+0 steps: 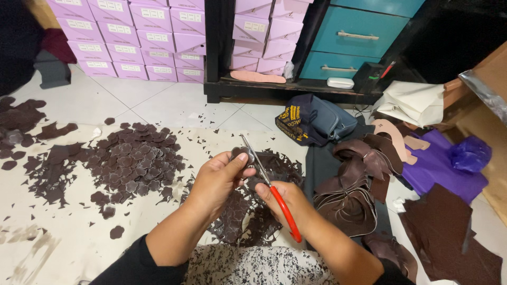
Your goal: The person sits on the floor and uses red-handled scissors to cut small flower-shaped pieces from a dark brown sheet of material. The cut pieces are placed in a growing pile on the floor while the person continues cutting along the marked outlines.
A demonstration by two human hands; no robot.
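Head view, looking down at a pale floor sheet [68, 237]. Largest first: lilac boxes [132, 37] are stacked at 11 and 12 o'clock, lids shut so their contents cannot be told; a teal drawer unit [359, 37] at 1 o'clock has both drawers closed. A dark blue bag [317, 122] lies just right of centre. A heap of cut brown flowers [132, 161] spreads at 9 o'clock, with loose offcuts [50, 177] beside it. Curled brown strips [356, 184] lie at 3 o'clock, a purple sheet [438, 166] beyond them.

At centre, the left hand [219, 182] pinches a small dark brown piece [240, 155] (matt, with a scalloped outline) between thumb and fingers. The right hand [288, 203] is wrapped round the red handles of scissors [266, 182], whose blades point to 11 o'clock and touch the piece. Below both hands lies a brown sheet with cut-outs [237, 221].

Bare sheet shows at 7 to 8 o'clock; the right side is crowded up to a wooden edge [488, 74].
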